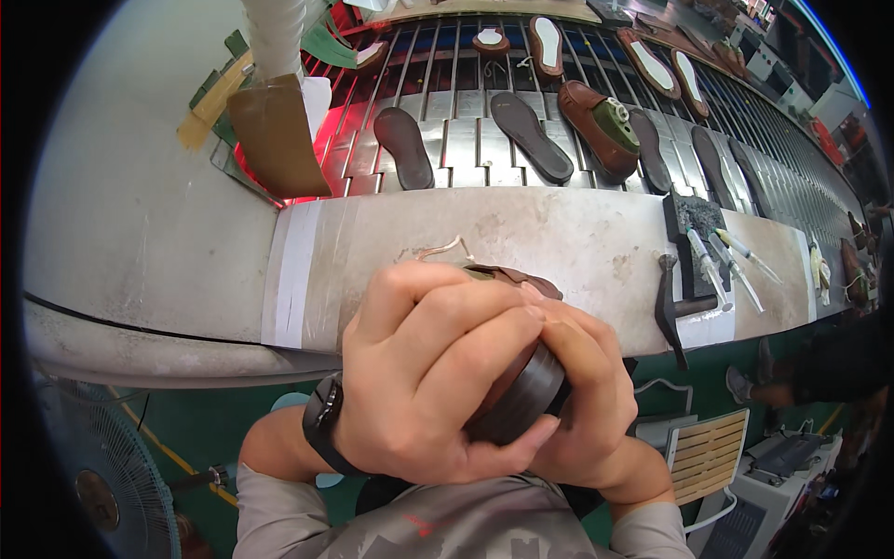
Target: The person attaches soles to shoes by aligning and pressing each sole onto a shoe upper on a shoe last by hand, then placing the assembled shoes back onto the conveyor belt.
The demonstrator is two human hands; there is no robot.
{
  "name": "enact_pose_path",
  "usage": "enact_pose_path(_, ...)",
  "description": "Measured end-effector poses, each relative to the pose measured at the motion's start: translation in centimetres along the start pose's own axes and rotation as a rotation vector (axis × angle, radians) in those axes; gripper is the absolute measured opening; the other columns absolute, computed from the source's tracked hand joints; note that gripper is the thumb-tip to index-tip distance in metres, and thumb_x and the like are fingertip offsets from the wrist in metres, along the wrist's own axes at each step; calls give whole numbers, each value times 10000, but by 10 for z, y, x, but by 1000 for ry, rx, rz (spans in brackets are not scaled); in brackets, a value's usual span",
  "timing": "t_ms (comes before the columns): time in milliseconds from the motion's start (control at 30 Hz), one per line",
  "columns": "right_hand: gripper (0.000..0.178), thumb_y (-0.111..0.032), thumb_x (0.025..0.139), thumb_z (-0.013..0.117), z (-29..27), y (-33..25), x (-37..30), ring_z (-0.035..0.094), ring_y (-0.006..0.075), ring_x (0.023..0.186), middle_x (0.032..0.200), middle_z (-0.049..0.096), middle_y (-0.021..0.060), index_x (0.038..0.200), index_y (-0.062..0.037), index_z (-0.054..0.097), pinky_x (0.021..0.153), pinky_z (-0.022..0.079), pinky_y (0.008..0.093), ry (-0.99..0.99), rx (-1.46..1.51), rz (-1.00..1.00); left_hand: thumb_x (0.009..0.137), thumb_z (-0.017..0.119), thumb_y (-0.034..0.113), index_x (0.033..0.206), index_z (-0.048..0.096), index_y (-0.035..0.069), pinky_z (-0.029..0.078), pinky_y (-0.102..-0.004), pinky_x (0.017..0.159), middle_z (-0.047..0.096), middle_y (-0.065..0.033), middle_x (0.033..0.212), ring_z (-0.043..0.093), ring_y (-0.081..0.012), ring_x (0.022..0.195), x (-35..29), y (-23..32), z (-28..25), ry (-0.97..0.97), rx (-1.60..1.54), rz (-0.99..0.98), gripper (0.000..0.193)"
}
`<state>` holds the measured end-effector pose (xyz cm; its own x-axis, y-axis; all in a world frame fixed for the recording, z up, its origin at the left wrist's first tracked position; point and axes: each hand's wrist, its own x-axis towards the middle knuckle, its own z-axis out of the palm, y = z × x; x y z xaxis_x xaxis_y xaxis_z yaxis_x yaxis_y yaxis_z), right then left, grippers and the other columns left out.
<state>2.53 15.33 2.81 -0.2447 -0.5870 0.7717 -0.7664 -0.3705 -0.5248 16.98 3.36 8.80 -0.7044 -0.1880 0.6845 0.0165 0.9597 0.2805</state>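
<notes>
Both my hands close around one brown shoe (523, 401), held above the near edge of the worktop. Its dark sole shows between my palms, and part of the brown upper with a light lace sticks out beyond my fingers. My left hand (438, 373) wraps over it from the left, its fingers reaching across the top. From the other side my right hand (587, 391) grips it, fingertips meeting those of the left. Most of the shoe is hidden by my hands.
Beyond the pale worktop (391, 224), a metal slatted conveyor carries dark soles (531, 138), a brown shoe (601, 126) and several uppers. To the right lie a hammer (669, 312) and syringes (736, 270) by a dark block. A fan (112, 475) stands lower left, a slatted chair (710, 455) lower right.
</notes>
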Motion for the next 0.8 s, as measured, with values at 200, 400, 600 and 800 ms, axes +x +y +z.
enact_pose_path(200, 524, -184, 882, 731, -6, -12, -8, 765, 386, 1121, 1265, 740, 310, 1305, 113, 646, 917, 582, 432, -68, -110, -39, 799, 826, 449, 1229, 708, 53, 498, -511, 973, 726, -135, 1200, 619, -314, 1043, -13, 15, -6, -59, 71, -19, 596)
enact_pose_path(400, 532, -254, 903, 756, 10, -10, -5, 742, 346, 1203, 1320, 739, 253, 1308, 78, 660, 1134, 469, 533, -269, -22, -122, 894, 758, 505, 1279, 620, 63, 488, -529, 1038, 660, -137, 1243, 578, -309, 1100, -73, 9, -5, 29, 113, -114, 603)
enact_pose_path(600, 725, -456, 781, 915, -11, 65, -23, 558, 376, 1447, 1485, 650, 190, 1290, 1, 677, 1264, 261, 636, -628, -277, -9, 919, 768, 323, 1564, 484, -15, 409, -613, 1181, 600, -260, 1467, 580, -444, 1350, -164, -40, 89, 132, -273, -348, 782)
enact_pose_path(800, 512, -493, 794, 902, -19, 77, -24, 505, 407, 1490, 1525, 626, 185, 998, -64, 712, 1277, 153, 688, -649, -367, -7, 920, 772, 326, 1514, 582, 3, 325, -616, 1234, 570, -242, 1579, 531, -450, 1480, -139, -38, 97, -86, -225, -375, 703)
